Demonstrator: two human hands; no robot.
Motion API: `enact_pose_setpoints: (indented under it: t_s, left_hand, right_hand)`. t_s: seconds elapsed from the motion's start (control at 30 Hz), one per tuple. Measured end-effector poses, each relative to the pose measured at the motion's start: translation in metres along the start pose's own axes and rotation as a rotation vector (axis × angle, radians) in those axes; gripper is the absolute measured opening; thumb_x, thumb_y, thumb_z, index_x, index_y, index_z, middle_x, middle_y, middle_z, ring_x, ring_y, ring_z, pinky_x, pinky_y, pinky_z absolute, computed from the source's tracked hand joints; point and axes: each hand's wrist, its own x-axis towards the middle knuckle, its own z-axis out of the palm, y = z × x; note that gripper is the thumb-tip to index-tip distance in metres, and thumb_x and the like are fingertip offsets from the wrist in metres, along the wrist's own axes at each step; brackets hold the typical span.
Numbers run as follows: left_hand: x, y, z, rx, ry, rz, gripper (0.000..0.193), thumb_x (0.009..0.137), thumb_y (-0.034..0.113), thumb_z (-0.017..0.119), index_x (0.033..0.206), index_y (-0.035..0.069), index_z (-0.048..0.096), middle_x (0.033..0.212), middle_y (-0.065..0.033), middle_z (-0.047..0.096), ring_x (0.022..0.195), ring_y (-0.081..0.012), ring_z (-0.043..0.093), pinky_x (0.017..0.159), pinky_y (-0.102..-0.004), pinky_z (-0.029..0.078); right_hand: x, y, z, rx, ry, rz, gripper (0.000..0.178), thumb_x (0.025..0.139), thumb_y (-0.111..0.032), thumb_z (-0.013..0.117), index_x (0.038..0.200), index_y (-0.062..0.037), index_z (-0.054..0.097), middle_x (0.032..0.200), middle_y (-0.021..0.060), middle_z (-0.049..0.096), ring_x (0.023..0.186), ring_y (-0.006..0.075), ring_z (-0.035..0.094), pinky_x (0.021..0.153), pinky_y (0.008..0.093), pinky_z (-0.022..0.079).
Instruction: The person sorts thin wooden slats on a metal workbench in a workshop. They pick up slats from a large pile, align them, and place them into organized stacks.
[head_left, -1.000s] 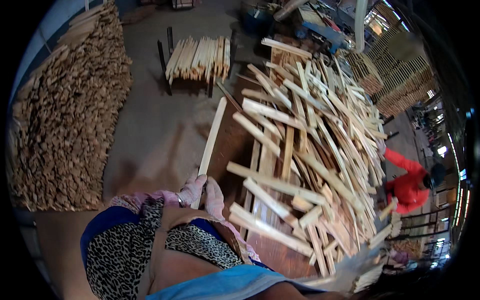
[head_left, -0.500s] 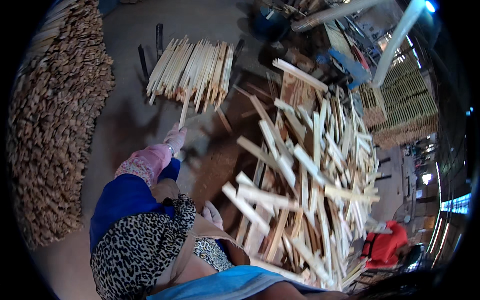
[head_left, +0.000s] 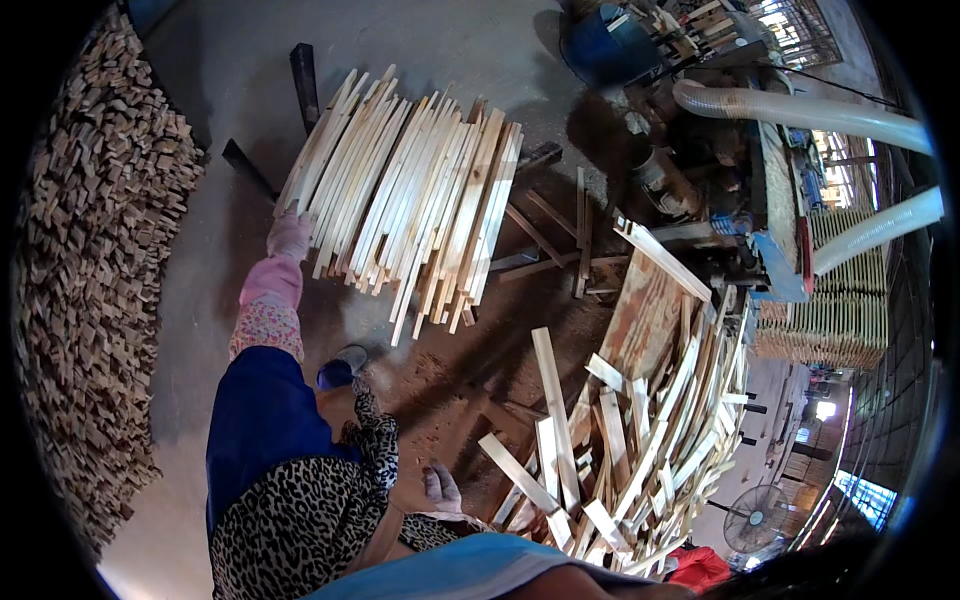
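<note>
My left hand (head_left: 290,236), in a pale pink glove, reaches out to the near left edge of a pile of long pale wooden slats (head_left: 420,200) lying side by side on the floor. It rests on the slat ends, and its grip is hidden. My right hand (head_left: 440,488), in a grey-pink glove, hangs close to my body with its fingers loosely apart and nothing in them. It is beside a jumbled heap of shorter slats (head_left: 640,440) on my right. My blue sleeve and leopard-print clothing fill the lower left.
A tall heap of small wood offcuts (head_left: 90,300) runs along the left. A plywood board (head_left: 645,315) leans on the jumbled heap. Farther back stand a blue barrel (head_left: 605,50), a machine with white ducts (head_left: 800,105), stacked slats (head_left: 830,330) and a fan (head_left: 755,520).
My view has swung from the jumbled heap toward the floor pile. My left arm, which carried a long slat, has stretched out to the pile, and my right hand has dropped to my side.
</note>
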Motion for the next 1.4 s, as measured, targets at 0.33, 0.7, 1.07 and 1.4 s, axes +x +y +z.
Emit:
enact_pose_setpoints:
  t_s: [0.33, 0.7, 1.07, 1.4]
  left_hand:
    - [0.096, -0.084, 0.048, -0.137, -0.015, -0.206, 0.051, 0.099, 0.048, 0.053, 0.13, 0.011, 0.07, 0.135, -0.0203, 0.068, 0.124, -0.0398, 0.064, 0.099, -0.0509, 0.053]
    - [-0.028, 0.018, 0.115, -0.272, -0.466, 0.339, 0.038, 0.099, 0.04, 0.062, 0.127, 0.014, 0.065, 0.111, -0.0105, 0.07, 0.1, -0.0277, 0.067, 0.087, -0.0471, 0.055]
    - [-0.202, 0.107, 0.111, 0.176, -0.964, 1.116, 0.035, 0.097, 0.038, 0.062, 0.122, 0.015, 0.069, 0.106, -0.0143, 0.071, 0.1, -0.0304, 0.068, 0.086, -0.0463, 0.055]
    - [-0.417, 0.096, 0.066, 0.67, -1.163, 1.467, 0.032, 0.095, 0.037, 0.063, 0.118, 0.016, 0.072, 0.102, -0.0177, 0.072, 0.1, -0.033, 0.069, 0.086, -0.0454, 0.055]
  right_hand:
    - [0.012, -0.099, 0.04, -0.57, -0.029, 0.117, 0.043, 0.106, -0.036, 0.065, 0.142, -0.0133, 0.067, 0.136, 0.014, 0.07, 0.132, 0.0261, 0.063, 0.113, 0.037, 0.046]
    - [0.0, -0.092, 0.022, -0.592, -0.035, -0.023, 0.051, 0.104, -0.041, 0.059, 0.143, -0.0082, 0.063, 0.137, 0.0206, 0.066, 0.13, 0.0397, 0.06, 0.113, 0.0468, 0.046]
    - [-0.043, -0.074, 0.01, -0.399, 0.088, -0.073, 0.051, 0.104, -0.038, 0.06, 0.143, -0.0056, 0.062, 0.139, 0.0214, 0.065, 0.13, 0.0388, 0.061, 0.112, 0.0455, 0.048]
    - [-0.203, 0.043, -0.096, -0.118, 0.305, -0.095, 0.053, 0.103, -0.038, 0.063, 0.148, -0.01, 0.059, 0.141, 0.0197, 0.065, 0.133, 0.0362, 0.061, 0.113, 0.0435, 0.047]
